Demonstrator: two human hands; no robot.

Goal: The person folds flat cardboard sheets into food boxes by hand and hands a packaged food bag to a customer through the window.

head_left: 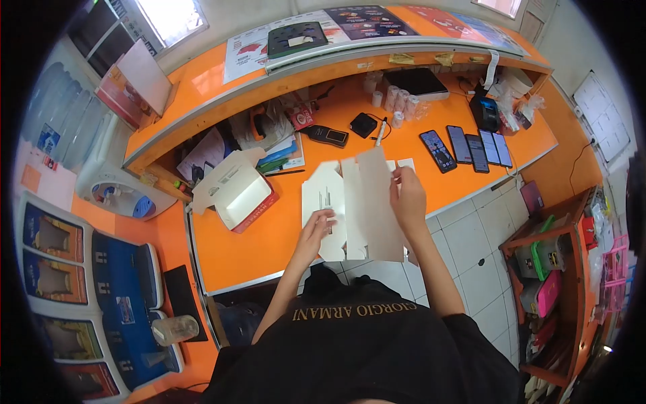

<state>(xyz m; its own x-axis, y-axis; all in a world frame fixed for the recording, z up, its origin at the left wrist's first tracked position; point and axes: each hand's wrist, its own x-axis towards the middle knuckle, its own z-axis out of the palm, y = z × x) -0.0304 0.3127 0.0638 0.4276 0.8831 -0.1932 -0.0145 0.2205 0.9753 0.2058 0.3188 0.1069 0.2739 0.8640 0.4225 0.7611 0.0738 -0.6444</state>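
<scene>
While right hand pinches edge of unfolded carton, frame centre, left hand lies over it, grip unclear; uneven pull could crease it.

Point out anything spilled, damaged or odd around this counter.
On the pale floor tiles, right of the orange counter, a dark spot looks odd against their light surface; whether it is a stain, damage or dropped object, I cannot tell. No spill shows on the counter.
</scene>
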